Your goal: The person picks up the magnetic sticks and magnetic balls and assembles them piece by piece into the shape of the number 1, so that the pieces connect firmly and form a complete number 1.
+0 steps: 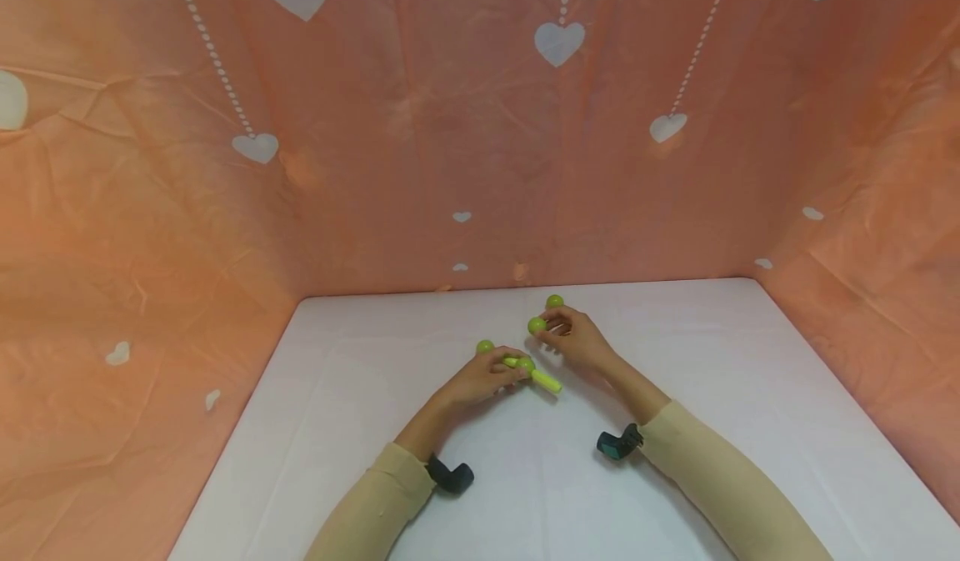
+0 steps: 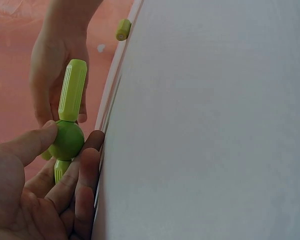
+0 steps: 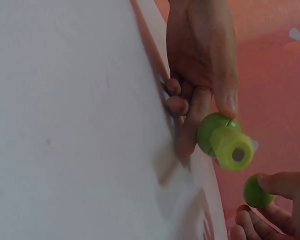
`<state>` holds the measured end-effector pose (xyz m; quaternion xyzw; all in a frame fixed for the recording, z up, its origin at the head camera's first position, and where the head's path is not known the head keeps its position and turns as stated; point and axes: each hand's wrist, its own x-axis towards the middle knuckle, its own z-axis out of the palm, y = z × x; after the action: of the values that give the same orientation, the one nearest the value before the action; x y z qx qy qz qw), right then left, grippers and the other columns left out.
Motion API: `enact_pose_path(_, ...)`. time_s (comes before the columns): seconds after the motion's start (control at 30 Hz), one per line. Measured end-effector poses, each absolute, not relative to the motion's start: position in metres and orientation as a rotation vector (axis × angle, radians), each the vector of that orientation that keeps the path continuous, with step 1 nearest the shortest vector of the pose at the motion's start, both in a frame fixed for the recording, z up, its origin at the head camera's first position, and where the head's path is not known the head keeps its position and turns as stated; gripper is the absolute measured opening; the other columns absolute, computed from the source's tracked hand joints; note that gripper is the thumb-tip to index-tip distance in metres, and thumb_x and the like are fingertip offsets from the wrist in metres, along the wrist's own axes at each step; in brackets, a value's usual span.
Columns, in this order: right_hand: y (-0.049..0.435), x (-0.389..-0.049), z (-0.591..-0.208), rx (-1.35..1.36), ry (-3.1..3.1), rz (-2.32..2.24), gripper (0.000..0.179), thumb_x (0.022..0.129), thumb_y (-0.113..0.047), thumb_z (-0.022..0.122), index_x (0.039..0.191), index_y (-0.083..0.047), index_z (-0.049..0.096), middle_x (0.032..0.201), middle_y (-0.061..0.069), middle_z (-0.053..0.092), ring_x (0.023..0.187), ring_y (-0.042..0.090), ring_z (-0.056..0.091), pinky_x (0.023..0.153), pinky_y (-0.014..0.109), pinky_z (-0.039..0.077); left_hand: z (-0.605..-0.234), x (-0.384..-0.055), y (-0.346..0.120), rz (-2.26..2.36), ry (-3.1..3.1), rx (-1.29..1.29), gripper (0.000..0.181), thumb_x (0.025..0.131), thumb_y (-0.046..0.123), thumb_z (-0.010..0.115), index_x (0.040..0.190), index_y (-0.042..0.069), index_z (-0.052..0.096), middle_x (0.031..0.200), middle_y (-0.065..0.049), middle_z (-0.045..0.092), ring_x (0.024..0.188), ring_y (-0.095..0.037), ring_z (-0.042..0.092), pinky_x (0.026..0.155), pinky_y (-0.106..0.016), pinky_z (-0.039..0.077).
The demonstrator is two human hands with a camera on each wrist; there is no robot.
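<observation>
My left hand (image 1: 480, 378) pinches a green ball (image 2: 69, 141) between thumb and fingers. A ribbed yellow-green rod (image 2: 72, 90) sticks out from one side of the ball, and another rod (image 2: 61, 171) from the opposite side; the first rod's dark round end shows in the right wrist view. A second green ball (image 1: 485, 347) shows just behind this hand. My right hand (image 1: 577, 340), a little farther right and back, pinches another green ball (image 3: 257, 191). One more green ball (image 1: 555, 301) appears behind its fingers; whether it is held I cannot tell.
A white table (image 1: 525, 478) lies under both hands. An orange cloth (image 1: 420, 169) with white hearts encloses its back and sides. Dark devices (image 1: 452, 475) are strapped to both wrists. A short yellow-green piece (image 2: 123, 30) shows near the table edge in the left wrist view.
</observation>
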<state>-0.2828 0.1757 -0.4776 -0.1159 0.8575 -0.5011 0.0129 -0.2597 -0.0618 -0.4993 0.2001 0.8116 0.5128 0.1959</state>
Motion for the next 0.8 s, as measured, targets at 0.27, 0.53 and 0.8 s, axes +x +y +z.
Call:
enact_pose_path(0.27,0.178,-0.273,-0.472,-0.402,2.698,-1.571,0.035,0.1,-0.014,0.078,0.129,0.004,0.065,0.116,0.02,0.075,0.1,0.032,0.073,0.08,0.034,0.057,-0.499,-0.259,-0.062,1.449,2.267,0.545,0.039,0.107,0.03,0.069,0.141,0.011,0.066,0.108,-0.005,0.081,0.091,-0.012,0.068,0.08,-0.028,0.051)
enact_pose_path(0.53,0.186,-0.264,-0.469,-0.421,2.703,-1.594,0.035,0.099,-0.016,0.079,0.126,0.002,0.066,0.118,0.019,0.076,0.101,0.03,0.073,0.085,0.035,0.057,-0.497,-0.258,-0.063,1.453,2.272,0.555,0.037,0.107,0.028,0.069,0.139,0.011,0.067,0.104,-0.005,0.08,0.089,-0.012,0.068,0.079,-0.028,0.051)
enact_pose_path(0.8,0.195,-0.252,-0.468,-0.438,2.702,-1.621,0.038,0.099,-0.014,0.079,0.131,0.001,0.064,0.121,0.019,0.075,0.1,0.026,0.071,0.088,0.034,0.055,-0.496,-0.257,-0.062,1.444,2.277,0.568,0.037,0.107,0.027,0.069,0.14,0.01,0.067,0.106,-0.008,0.08,0.089,-0.013,0.068,0.079,-0.027,0.05)
